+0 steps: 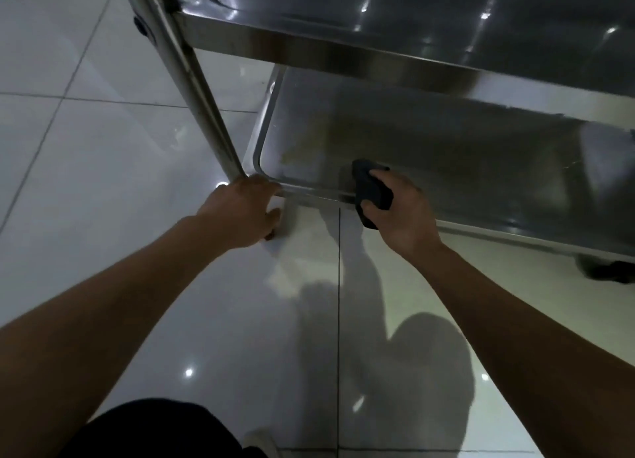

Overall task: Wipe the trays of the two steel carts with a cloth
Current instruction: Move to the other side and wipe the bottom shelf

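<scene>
While my left hand (pixel 245 213) grips the lower tray's (pixel 446 155) corner to steady the cart, my right hand (pixel 395 206) clutches the dark cloth (pixel 371 188) over its near rim for wiping.

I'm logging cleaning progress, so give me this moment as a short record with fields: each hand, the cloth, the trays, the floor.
left hand: grips the near corner of the lower tray, by the post
right hand: holds the cloth
cloth: dark, bunched, on the lower tray's near rim
upper tray: bare steel, no hand on it
floor: glossy pale tiles
</scene>
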Motion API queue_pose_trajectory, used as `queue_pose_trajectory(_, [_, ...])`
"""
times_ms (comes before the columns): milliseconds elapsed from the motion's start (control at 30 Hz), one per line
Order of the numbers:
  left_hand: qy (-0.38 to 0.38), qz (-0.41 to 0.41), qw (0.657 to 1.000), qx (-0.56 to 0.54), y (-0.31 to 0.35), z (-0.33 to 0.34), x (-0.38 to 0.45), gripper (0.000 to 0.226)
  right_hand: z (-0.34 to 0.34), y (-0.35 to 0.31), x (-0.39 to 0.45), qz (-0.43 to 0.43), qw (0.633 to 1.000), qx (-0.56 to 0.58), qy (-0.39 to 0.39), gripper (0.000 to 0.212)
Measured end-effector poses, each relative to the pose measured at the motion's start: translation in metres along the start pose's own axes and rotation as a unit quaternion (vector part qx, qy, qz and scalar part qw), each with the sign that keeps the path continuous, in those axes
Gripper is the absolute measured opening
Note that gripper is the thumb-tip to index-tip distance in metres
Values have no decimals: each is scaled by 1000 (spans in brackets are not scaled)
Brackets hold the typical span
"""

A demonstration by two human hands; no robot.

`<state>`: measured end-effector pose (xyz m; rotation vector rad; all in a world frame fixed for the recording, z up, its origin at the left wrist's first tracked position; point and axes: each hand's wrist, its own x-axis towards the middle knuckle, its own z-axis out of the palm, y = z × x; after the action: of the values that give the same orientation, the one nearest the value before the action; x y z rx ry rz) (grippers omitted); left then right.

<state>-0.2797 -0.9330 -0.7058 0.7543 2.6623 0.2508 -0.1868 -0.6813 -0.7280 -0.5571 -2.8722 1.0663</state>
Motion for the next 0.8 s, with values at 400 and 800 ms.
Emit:
queue_pose_trajectory(400, [24,11,998,51,-16,54,42,56,56,31,52,1,974,-201,-105,55])
queue_pose_trajectory(800, [97,-5,994,39,-23,65,37,54,73,36,66,22,969,-210,-125,54])
